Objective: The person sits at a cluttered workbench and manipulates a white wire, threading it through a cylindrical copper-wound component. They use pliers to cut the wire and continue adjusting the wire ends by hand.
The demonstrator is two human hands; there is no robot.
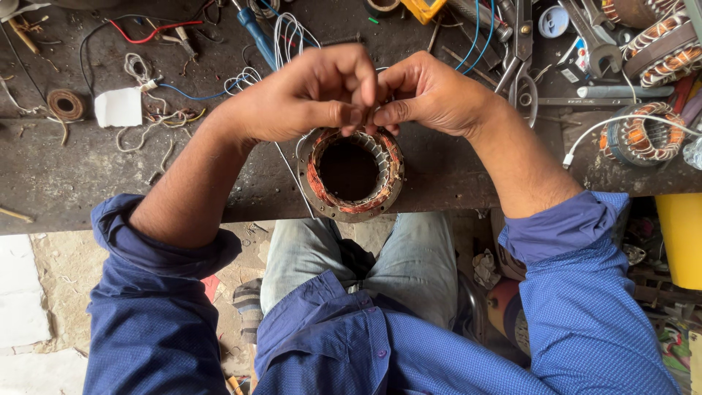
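Fingertips of both hands meet above the far rim of a round motor stator [351, 173], pressed together in a tight pinch. The left hand [307, 95] has its thumb and forefinger closed at the tips, the other fingers curled in above them. The right hand [431, 91] mirrors it, thumb and forefinger pinched and touching the left hand's fingertips. What they pinch is too small and too hidden to tell; thin pale wires [289, 36] run away from behind the left hand's knuckles toward the far side of the bench.

Just below the fingers, the stator lies flat on a dark, worn workbench [88, 175], near its front edge. It is a metal ring with copper-coloured windings around the inside and an open middle.

Beyond the right hand lie a pair of scissors [521, 66] and a spanner [596, 40]. Further out to that side are two more wound copper coils [643, 135], a white cable [614, 124] and a yellow container [681, 238] below the bench edge. Out past the left hand are a scrap of white paper [118, 107], a small roll of tape [66, 104], a blue-handled screwdriver [256, 33] and loose red and blue wires [153, 31].

Nearer than the fingers, both forearms are bare, with blue shirt sleeves [161, 241] rolled to the elbows, and pale jeans [307, 252] show under the bench.
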